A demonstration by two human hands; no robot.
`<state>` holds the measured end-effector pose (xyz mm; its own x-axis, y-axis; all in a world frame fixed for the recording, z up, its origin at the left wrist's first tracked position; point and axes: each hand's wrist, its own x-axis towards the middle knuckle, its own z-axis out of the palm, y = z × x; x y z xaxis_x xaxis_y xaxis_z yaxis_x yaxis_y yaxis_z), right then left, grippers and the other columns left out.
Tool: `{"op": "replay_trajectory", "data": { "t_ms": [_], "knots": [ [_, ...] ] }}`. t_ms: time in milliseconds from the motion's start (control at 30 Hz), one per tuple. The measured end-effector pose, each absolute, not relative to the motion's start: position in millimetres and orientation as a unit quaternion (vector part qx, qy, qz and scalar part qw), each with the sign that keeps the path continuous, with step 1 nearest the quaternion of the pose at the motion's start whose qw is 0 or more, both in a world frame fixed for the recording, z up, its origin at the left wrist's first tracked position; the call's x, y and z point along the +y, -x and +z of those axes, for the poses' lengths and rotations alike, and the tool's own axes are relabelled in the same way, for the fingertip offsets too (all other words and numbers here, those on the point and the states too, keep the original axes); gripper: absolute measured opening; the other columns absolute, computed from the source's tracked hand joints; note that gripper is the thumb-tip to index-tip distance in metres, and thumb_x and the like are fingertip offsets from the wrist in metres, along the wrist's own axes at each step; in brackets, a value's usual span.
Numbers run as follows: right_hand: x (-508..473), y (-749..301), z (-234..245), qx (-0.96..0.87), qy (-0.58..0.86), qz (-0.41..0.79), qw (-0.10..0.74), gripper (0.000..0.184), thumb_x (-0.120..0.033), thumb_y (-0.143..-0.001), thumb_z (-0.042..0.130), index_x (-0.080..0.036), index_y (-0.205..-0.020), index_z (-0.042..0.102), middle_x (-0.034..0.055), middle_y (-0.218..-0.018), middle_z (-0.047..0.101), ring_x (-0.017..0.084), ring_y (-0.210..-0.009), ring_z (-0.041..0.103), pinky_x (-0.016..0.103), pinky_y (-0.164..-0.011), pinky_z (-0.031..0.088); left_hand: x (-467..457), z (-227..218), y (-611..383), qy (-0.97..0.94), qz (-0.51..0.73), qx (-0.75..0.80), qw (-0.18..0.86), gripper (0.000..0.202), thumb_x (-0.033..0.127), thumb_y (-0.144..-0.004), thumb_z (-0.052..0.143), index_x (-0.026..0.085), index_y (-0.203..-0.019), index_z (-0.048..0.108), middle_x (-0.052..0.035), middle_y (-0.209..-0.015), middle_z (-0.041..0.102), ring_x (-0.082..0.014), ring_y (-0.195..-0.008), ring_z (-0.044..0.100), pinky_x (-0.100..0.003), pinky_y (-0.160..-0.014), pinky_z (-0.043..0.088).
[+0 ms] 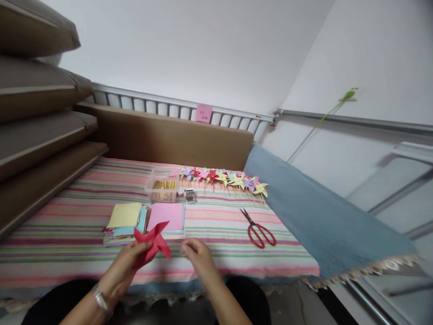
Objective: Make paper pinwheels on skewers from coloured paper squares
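Note:
A red paper pinwheel [155, 239], its corners folded toward the middle, is held by my left hand [128, 262] between thumb and fingers. To its right, my right hand [199, 253] is closed in a pinch just above the striped cloth; anything between those fingertips is too small to make out. Just beyond the pinwheel lie a square stack of paper with pink [166, 215] on top and a messier pile topped with yellow paper [124, 215]. Red-handled scissors [260, 232] rest with blades partly apart, to the right of my right hand.
Behind the paper stand a clear plastic box [149, 180] of thin sticks and a small opened box [190, 196]. Several pinwheels on sticks [221, 177] lie in a row at the back. A cardboard panel [169, 137] bounds the rear; thick stacked brown slabs [43, 128] rise at left.

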<state>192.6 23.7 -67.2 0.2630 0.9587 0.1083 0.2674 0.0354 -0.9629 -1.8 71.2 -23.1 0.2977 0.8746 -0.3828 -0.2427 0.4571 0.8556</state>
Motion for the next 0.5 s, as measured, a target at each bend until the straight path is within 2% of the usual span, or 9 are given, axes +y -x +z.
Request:
{"op": "replay_trajectory", "data": {
  "t_ms": [200,500],
  "knots": [
    [53,-249,-119,-0.505,0.687,0.177,0.492,0.022,-0.035,-0.079,0.053,-0.020,-0.067,0.063,0.0061,-0.069,0.060,0.023,-0.069,0.054,0.034,-0.066,0.040,145,-31,-10,-0.268,0.413,0.423,0.761,0.020,0.025,-0.052,0.080,0.014,-0.062,0.065,-0.0029,-0.063,0.066,-0.0135,-0.061,0.058,-0.027,-0.066,0.049],
    [76,-260,-154,-0.533,0.753,0.047,0.383,0.027,-0.032,-0.081,0.051,-0.019,-0.058,0.054,-0.0006,-0.057,0.051,0.015,-0.055,0.047,0.024,-0.054,0.034,196,-59,-29,-0.299,0.388,0.359,0.794,0.015,0.024,-0.060,0.077,0.016,-0.061,0.065,0.0017,-0.060,0.065,-0.0107,-0.056,0.056,-0.019,-0.058,0.044]
  ]
}}
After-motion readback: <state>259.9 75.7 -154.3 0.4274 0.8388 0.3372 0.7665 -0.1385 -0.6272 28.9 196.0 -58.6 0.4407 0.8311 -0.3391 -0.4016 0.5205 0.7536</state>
